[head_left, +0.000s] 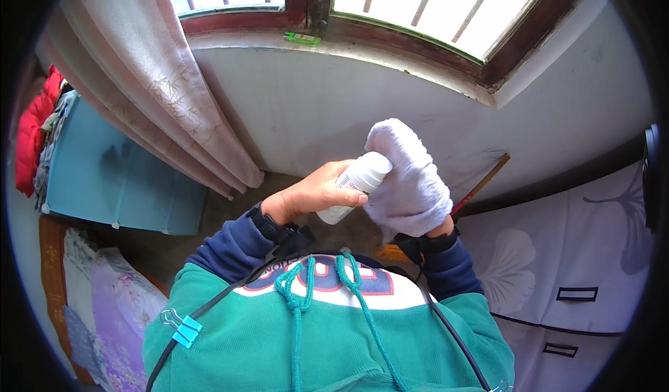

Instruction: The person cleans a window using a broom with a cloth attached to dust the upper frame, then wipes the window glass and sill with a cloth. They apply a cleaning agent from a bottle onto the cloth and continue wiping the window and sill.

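My left hand [313, 195] is wrapped round a white plastic bottle [365, 174], tilted with its capped end up and to the right. The cap end lies right against a fluffy pale lilac cloth or mitt [408, 176]; whether they touch I cannot tell. That plush piece covers my right hand [440, 227] down to the wrist. The fingers inside are hidden, so their shape does not show. Both hands are in front of my chest, close together.
Ahead is a white wall [293, 92] under a barred window, with a small green packet [302, 39] on its sill. A curtain [153, 78] hangs left, above a blue cabinet [125, 162]. To the right are pale drawers [557, 246] and a reddish stick [481, 183].
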A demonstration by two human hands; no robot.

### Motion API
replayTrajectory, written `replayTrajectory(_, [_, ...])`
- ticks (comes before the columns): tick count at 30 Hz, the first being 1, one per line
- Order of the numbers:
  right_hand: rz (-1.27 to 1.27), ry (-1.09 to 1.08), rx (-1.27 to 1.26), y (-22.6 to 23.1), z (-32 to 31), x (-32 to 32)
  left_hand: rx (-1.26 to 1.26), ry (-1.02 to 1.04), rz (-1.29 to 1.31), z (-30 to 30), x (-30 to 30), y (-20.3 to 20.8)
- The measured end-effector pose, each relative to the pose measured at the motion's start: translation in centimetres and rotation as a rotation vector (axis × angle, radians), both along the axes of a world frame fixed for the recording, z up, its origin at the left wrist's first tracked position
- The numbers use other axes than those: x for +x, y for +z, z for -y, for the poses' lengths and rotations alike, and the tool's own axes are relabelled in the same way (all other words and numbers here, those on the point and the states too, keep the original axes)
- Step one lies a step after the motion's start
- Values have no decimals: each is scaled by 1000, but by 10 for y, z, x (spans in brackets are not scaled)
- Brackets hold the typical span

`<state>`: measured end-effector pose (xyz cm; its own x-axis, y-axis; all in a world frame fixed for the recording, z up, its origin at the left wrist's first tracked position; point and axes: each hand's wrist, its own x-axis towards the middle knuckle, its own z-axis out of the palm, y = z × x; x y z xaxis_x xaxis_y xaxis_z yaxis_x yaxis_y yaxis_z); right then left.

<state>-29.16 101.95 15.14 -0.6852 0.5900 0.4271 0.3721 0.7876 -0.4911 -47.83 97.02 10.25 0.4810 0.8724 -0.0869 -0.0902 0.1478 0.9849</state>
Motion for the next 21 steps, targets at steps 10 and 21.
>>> replayTrajectory(10, [143, 36, 21, -27, 14, -34, 473, 190, -833, 14, -11, -4])
replayTrajectory(21, [-167, 223, -57, -45, 11, -23, 1148, 681, -695, 12, -15, -25])
